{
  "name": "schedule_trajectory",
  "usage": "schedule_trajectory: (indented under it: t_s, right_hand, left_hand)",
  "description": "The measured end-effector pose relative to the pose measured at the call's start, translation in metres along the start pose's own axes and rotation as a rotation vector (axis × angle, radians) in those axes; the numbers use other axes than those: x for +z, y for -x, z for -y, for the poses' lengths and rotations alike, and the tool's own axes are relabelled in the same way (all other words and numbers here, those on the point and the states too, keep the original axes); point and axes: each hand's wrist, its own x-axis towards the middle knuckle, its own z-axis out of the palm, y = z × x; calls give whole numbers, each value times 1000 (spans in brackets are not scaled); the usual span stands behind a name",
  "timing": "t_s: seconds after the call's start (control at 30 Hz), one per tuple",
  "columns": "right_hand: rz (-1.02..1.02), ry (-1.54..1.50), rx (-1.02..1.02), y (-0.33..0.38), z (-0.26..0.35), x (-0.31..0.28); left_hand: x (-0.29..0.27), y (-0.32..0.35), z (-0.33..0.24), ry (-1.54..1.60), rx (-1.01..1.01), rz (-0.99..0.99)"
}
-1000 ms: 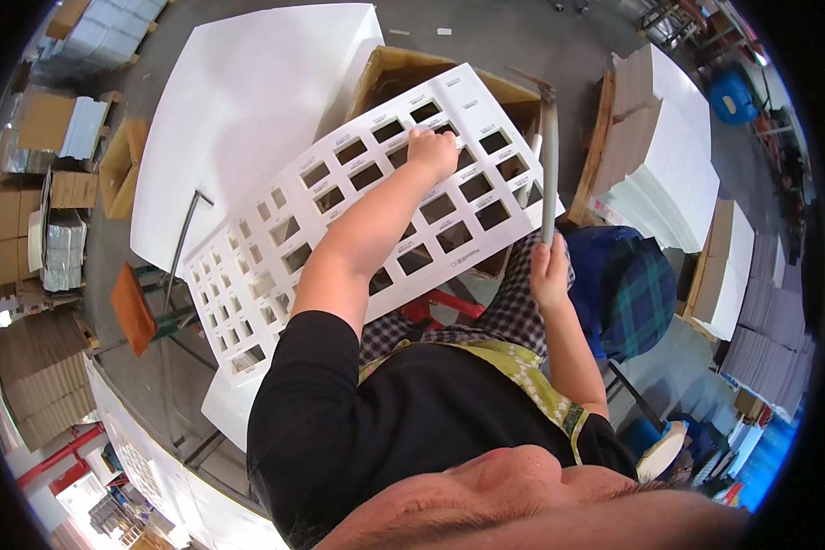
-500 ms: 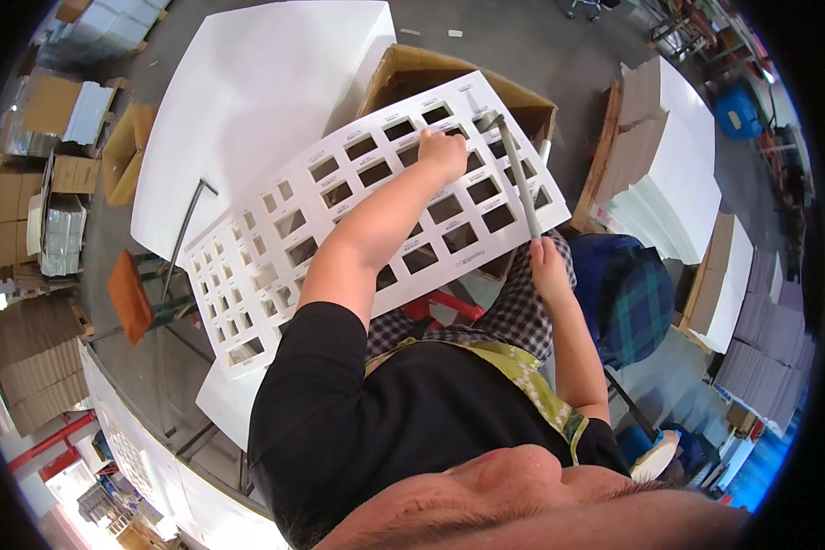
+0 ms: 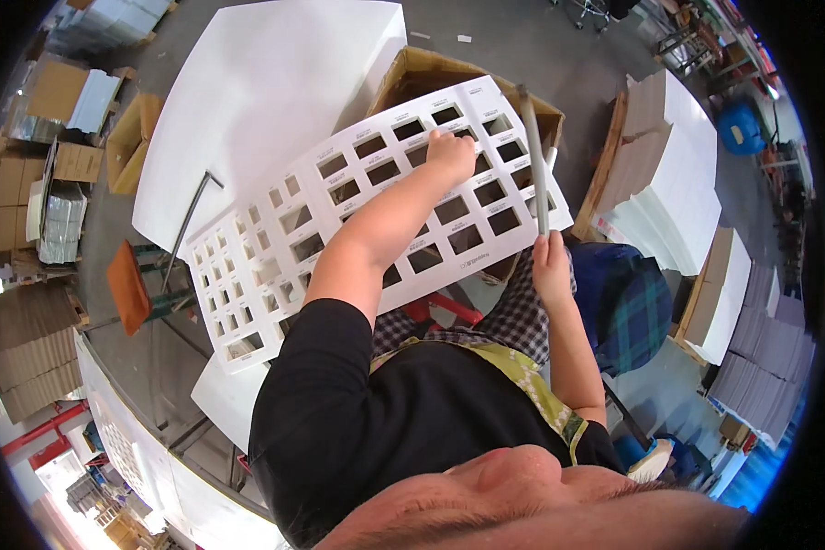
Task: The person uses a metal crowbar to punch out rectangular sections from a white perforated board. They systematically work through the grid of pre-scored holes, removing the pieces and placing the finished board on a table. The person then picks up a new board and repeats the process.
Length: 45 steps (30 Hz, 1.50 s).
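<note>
A large white board (image 3: 403, 284) with rows of rectangular cut-out windows lies slanted in front of me, its small windows at the left and bigger ones at the right. My left hand (image 3: 451, 158) is closed on the board, its fingers curled at a window in the upper right part. In my right hand (image 3: 552, 261) is the lower end of a long grey rod (image 3: 534, 165), gripped near the board's lower right corner. The rod stands up beside the board's right edge; its upper end is blurred by motion.
An open cardboard box (image 3: 412, 73) stands under the board's far side. A large white sheet stack (image 3: 257, 92) lies far left, near a dark bent rod (image 3: 188, 215). More white sheets (image 3: 655, 183) are piled on the right, beside a blue plaid-covered seat (image 3: 623, 302).
The grey rod has swung from lying across the board's right part to standing up off its right edge. My left hand keeps its place on the board.
</note>
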Motion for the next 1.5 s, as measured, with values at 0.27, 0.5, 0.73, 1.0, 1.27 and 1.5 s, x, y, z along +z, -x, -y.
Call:
schedule_trajectory:
  t_s: [0.27,0.5,0.73,1.0,1.27,1.5]
  right_hand:
    - [35,91,48,-1,0,-4]
    - [-59,-11,-40,2,11,-15]
    - [12,27,26,1,7,-11]
    - [193,-125,266,-7,2,-22]
    - [-270,-77,-83,-127,20,-62]
    - [289,-491,230,-265,24,-10]
  left_hand:
    - [-2,1,-2,-8,-1,-2]
    - [-5,1,-2,-22,7,-28]
    - [-3,1,-1,-21,15,-33]
    - [3,-3,-1,-62,4,0]
    - [-3,0,-2,-31,36,-86]
    - [-17,8,-7,-36,58,-178]
